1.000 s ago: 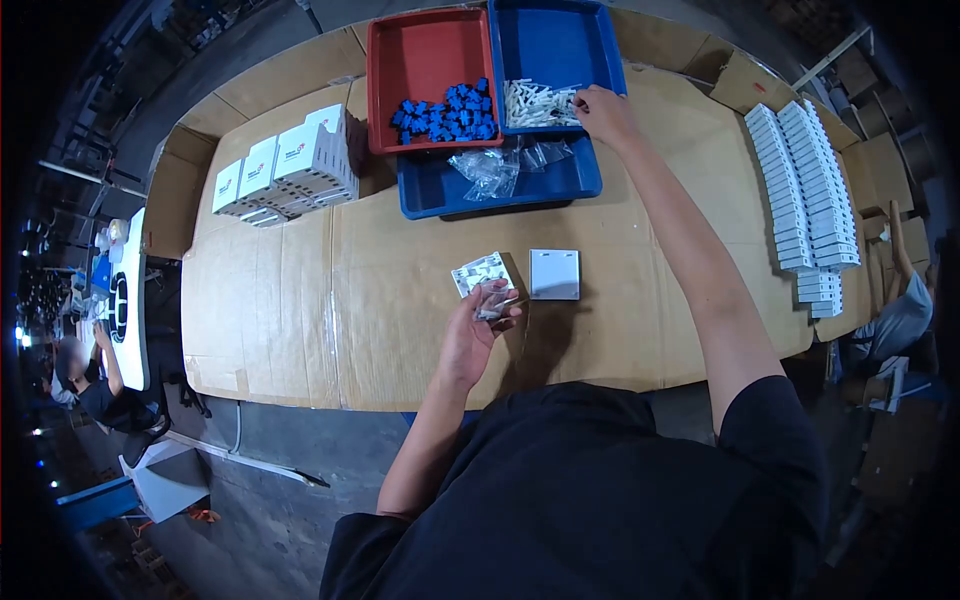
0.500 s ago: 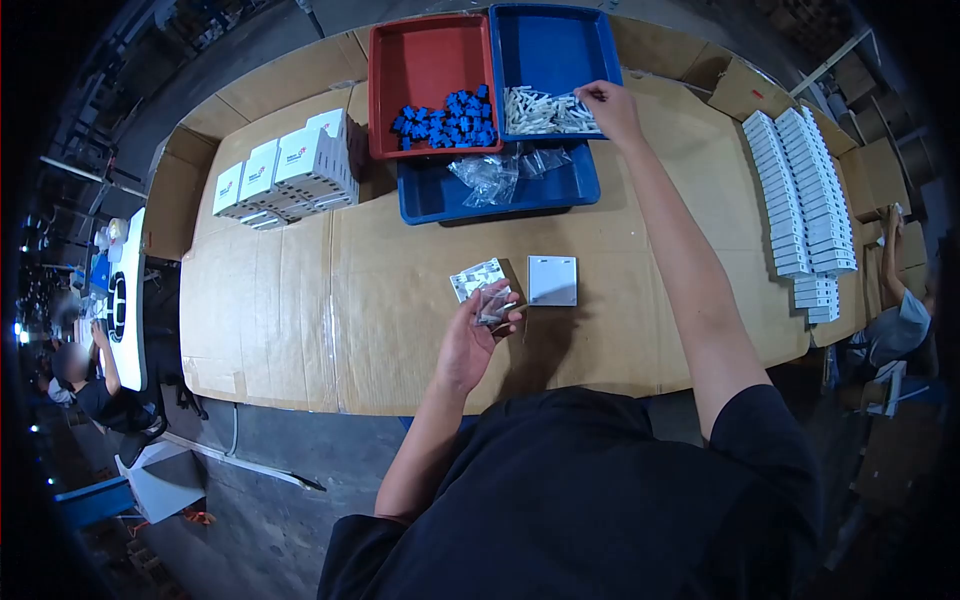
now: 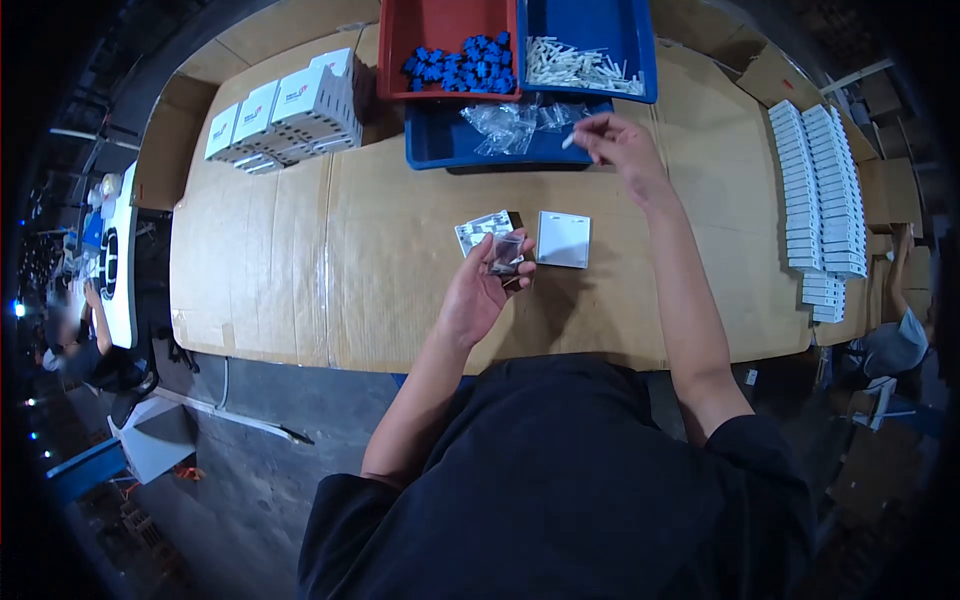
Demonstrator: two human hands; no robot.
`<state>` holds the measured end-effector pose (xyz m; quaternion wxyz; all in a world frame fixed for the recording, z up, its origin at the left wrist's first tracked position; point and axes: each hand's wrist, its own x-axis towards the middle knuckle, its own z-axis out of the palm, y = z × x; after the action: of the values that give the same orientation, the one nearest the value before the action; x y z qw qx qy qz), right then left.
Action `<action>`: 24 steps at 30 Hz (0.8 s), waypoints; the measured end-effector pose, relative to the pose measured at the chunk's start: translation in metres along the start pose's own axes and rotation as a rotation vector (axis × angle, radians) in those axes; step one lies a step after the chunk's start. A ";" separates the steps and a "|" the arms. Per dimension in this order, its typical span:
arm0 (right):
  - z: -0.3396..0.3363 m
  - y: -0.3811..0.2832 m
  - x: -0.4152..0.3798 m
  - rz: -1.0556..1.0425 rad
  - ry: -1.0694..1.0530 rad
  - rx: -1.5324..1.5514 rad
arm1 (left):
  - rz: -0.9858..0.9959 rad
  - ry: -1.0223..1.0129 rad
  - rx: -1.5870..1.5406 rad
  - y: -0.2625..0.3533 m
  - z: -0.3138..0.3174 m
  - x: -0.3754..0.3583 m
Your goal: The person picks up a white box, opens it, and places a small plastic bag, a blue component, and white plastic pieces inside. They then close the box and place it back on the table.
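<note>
My left hand (image 3: pixel 482 288) holds a small clear plastic bag (image 3: pixel 506 252) just above the cardboard-covered table (image 3: pixel 330 260). A white switch part (image 3: pixel 483 230) lies under it and a white square plate (image 3: pixel 563 239) sits to its right. My right hand (image 3: pixel 620 145) hovers over the table's far middle, pinching a small white plastic piece (image 3: pixel 569 139) between its fingertips. Behind it, a blue tray (image 3: pixel 590 30) holds many white pieces (image 3: pixel 578 64), and a red tray (image 3: pixel 440 25) holds blue pieces (image 3: pixel 462 62).
A lower blue tray (image 3: pixel 440 150) holds loose clear bags (image 3: pixel 505 122). White boxes (image 3: pixel 285 112) are stacked at the far left. Rows of white plates (image 3: pixel 818 190) line the right side. Other people sit at the left edge (image 3: pixel 85 345) and right edge (image 3: pixel 895 330).
My right hand has pulled back from the blue tray toward me, now carrying a white piece. The left hand keeps hold of the bag. The view has tilted downward.
</note>
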<state>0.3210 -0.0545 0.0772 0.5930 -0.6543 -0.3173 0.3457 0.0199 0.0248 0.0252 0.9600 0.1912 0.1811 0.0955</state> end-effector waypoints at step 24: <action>0.072 -0.013 -0.041 -0.007 -0.839 -0.432 | -0.039 0.099 0.203 -0.007 -0.005 -0.005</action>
<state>0.2378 -0.0469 0.0886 0.2652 -0.5653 -0.5964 0.5044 0.0145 0.0190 0.0193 0.9273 0.2788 0.2406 0.0671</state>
